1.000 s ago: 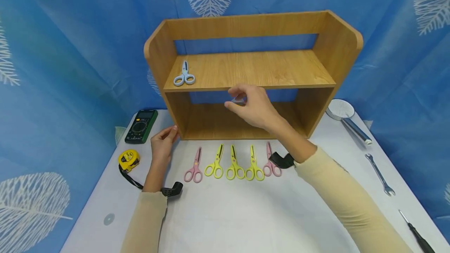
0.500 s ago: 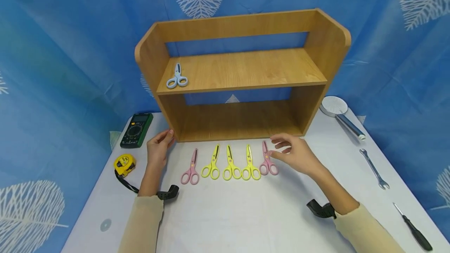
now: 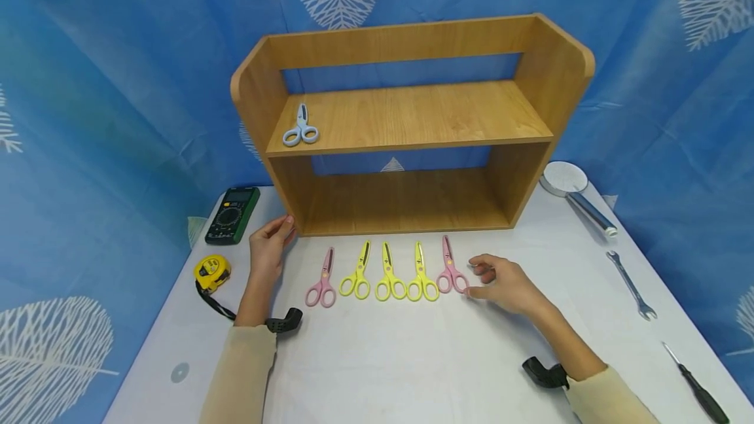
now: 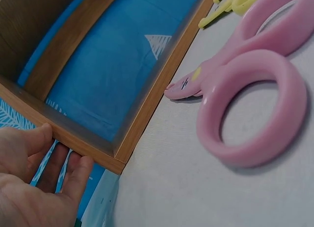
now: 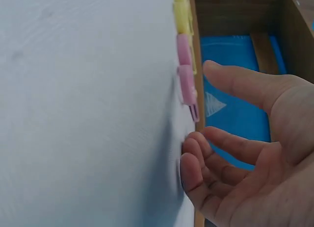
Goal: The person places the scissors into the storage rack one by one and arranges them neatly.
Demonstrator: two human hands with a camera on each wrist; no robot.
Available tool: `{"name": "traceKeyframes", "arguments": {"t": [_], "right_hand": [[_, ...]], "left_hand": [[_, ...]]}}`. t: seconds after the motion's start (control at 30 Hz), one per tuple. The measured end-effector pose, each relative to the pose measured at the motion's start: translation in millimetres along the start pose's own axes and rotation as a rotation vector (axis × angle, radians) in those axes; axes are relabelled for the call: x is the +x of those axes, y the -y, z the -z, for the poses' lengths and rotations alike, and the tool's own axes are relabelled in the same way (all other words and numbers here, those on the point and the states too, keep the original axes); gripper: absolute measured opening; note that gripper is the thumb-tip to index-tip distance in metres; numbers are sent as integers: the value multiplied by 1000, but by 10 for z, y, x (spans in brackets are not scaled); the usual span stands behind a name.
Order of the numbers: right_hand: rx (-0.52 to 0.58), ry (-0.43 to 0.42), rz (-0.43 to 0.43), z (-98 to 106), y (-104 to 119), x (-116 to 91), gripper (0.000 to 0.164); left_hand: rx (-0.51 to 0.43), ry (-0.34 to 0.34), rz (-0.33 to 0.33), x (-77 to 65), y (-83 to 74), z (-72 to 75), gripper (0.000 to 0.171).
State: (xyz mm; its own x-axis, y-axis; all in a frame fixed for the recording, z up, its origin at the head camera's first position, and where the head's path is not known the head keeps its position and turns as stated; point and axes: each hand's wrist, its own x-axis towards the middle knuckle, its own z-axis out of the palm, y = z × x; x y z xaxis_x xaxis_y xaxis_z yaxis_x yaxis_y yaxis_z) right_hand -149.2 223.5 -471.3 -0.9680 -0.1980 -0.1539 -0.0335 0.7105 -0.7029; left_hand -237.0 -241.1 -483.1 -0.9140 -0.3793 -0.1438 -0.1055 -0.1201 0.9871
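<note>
My left hand (image 3: 268, 250) touches the lower left corner of a two-tier wooden shelf (image 3: 406, 228), its fingertips against the side panel. Beside that hand lies a pair of pink scissors (image 3: 321, 281). My right hand (image 3: 503, 283) hovers just right of a second pair of pink scissors (image 3: 451, 270), its fingers loosely curved around nothing. Between the pink pairs are three yellow scissors, the left (image 3: 357, 277), middle (image 3: 390, 277) and right (image 3: 421, 277), all with blades towards the shelf. Light blue scissors (image 3: 302, 128) lie on the upper tier, at its left end.
Left of the shelf are a multimeter (image 3: 232, 216) and a yellow tape measure (image 3: 212, 272). A magnifying glass (image 3: 564, 178), a wrench (image 3: 632, 285) and a screwdriver (image 3: 698, 388) lie along the table's right side. Behind the shelf hangs a blue curtain (image 3: 147, 84).
My right hand has come down from in front of the shelf to the table, right of the pink scissors, then slightly nearer to me. The left hand stays at the shelf corner.
</note>
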Motion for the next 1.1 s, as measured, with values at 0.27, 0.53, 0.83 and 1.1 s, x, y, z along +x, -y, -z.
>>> {"name": "traceKeyframes", "arguments": {"t": [0.27,0.53,0.83,1.1], "right_hand": [[-74,-48,69,-108,-16,47,44],[-125,-54,52,-153,37,89,37],[66,-50,4,-33,93,74,33],[236,-6,31,296,441,-124,43]], "left_hand": [[12,-12,0,-26,0,-21,40],[16,-15,17,-19,3,-20,42],[6,-17,20,-18,14,-29,41],[7,-19,16,-9,20,-20,41]]}}
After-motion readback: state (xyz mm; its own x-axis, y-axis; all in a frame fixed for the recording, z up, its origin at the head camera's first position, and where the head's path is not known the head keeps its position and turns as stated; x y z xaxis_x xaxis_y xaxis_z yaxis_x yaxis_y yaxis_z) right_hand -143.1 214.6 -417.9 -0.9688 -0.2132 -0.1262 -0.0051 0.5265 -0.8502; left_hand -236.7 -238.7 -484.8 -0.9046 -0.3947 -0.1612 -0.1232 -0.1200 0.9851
